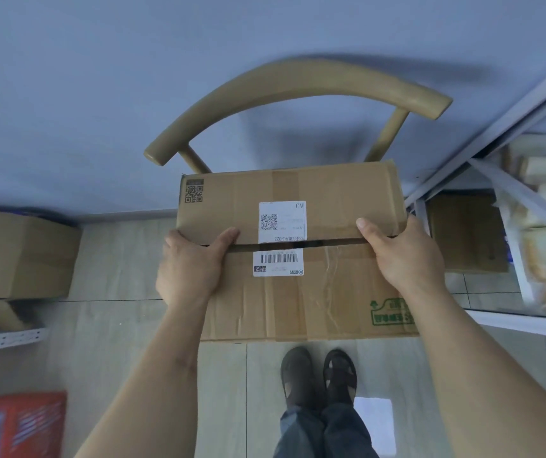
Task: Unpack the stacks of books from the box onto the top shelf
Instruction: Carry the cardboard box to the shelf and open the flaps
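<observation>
A brown cardboard box point(301, 285) with a white shipping label sits on a wooden chair in front of me, its two top flaps meeting at a dark slit. My left hand point(192, 266) grips the far flap at the slit's left end, thumb on top and fingers tucked under. At the slit's right end my right hand point(403, 252) grips the same flap in the same way. The far flap is lifted slightly. No books show; the inside of the box is hidden. A white metal shelf frame point(502, 127) stands at the right.
The chair's curved backrest point(298, 84) rises behind the box against a blue wall. Another cardboard box point(17, 256) lies at the left, a smaller one point(466, 233) under the shelf at the right. Pale stacked items point(545, 166) sit on the shelf. A red package point(17, 424) lies bottom left.
</observation>
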